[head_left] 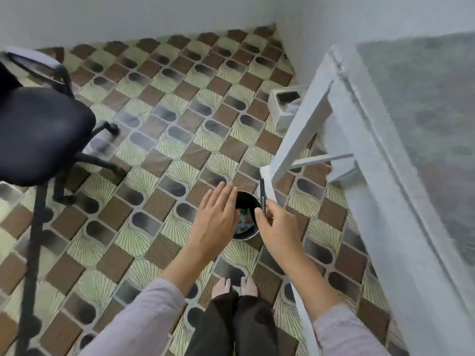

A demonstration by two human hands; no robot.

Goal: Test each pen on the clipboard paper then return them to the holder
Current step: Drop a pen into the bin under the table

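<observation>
1. Right hand (276,224): fingers pinched on a dark pen (262,195), held near its lower end; barrel upright, upper end well above the fingertips.
2. Left hand (217,214): fingers extended and together, palm down, grasping nothing; flat against the left side of the holder (245,218), contact likely but not certain.
3. Holder: dark round cup with a metallic rim, sits between the two hands, just left of the pinched pen and partly covered by both hands. Coloured shapes visible inside; too blurred to identify.
4. Pen position relative to holder: beside the right edge of the rim, lower tip hidden behind the right hand; cannot tell whether inside the cup or outside it.
5. White table frame (295,140): directly behind and to the right of the gripped pen; frosted tabletop (424,124) further right.
6. Patterned tile floor (159,155): beneath both hands.
7. Bare feet (235,286) and dark trousers: below the hands, near the bottom edge.
8. Black office chair (41,134): well apart, far left of the open hand.
9. Small white box (285,106): beyond the grip, by the table leg.
10. Clipboard: not seen.
</observation>
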